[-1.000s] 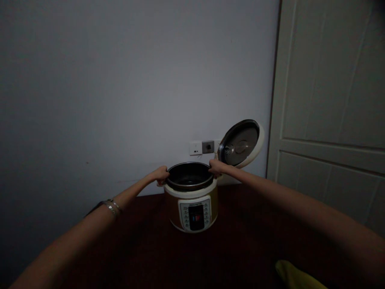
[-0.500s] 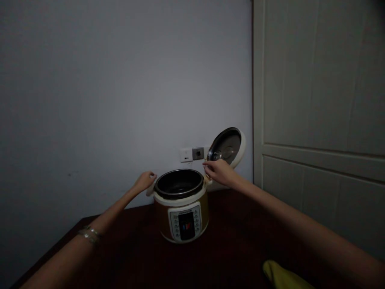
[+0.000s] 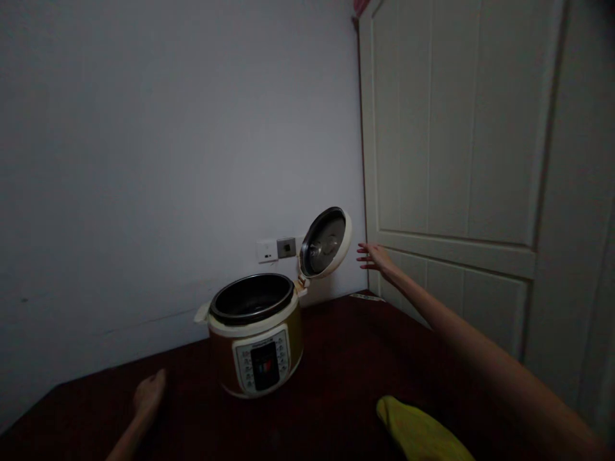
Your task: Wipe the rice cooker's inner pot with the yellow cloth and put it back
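Observation:
An electric pressure cooker (image 3: pixel 295 333) with a white rim and a front control panel (image 3: pixel 263 363) stands on the dark red tabletop. Its dark inner pot (image 3: pixel 250 298) is uncovered. The round lid (image 3: pixel 329 243) is tilted up on its hinge at the cooker's right side. To the right of the lid, apart from it, my right hand (image 3: pixel 377 258) is open in the air with fingers spread. Low at the left, my left hand (image 3: pixel 150 392) is closed with its fingers curled, over the tabletop and away from the cooker; nothing shows in it.
Behind the cooker is a pale wall (image 3: pixel 182 160) with a socket (image 3: pixel 266 251) and a grey switch plate (image 3: pixel 286 248). A panelled door (image 3: pixel 446 160) bounds the right side. Yellow cloth (image 3: pixel 423 429) lies at the front right. A flat patterned strip (image 3: pixel 368 297) lies near the table's back corner.
My left hand has left the cooker's left handle, moving down and left. My right hand has left the lid hinge area, moving right, and its fingers have spread. The view has turned right.

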{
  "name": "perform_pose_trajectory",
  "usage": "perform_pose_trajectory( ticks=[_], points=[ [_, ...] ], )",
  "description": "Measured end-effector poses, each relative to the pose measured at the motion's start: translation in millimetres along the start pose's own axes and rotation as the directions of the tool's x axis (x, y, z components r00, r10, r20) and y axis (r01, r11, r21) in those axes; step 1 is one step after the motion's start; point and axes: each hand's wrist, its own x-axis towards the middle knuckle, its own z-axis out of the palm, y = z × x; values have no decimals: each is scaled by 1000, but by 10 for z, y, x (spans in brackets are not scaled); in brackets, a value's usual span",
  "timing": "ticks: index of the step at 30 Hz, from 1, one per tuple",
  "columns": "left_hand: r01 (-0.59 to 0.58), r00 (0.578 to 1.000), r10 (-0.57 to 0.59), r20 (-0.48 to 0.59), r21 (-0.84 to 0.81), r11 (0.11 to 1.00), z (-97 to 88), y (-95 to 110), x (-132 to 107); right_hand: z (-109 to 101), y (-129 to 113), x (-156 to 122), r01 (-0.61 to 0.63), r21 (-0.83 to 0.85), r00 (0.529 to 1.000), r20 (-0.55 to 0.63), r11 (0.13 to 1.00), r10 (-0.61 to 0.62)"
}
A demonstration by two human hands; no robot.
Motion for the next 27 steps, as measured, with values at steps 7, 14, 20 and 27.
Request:
perform_pose_trajectory(
  ticks=[7,14,20,27],
  points=[
    [-45,999,44,-13,-131,990,319,-185,105,409,153,256,-39,58,988,148,998,30],
    [-63,997,56,-44,-200,978,413,-318,144,636,291,386,15,123,992,125,992,-31],
    [-50,998,39,-54,-222,974,414,-320,115,815,410,545,56,250,992,93,967,-82],
    [-38,998,23,-65,-249,968,391,-318,110,1023,369,672,137,455,984,42,880,-174]
  ],
)
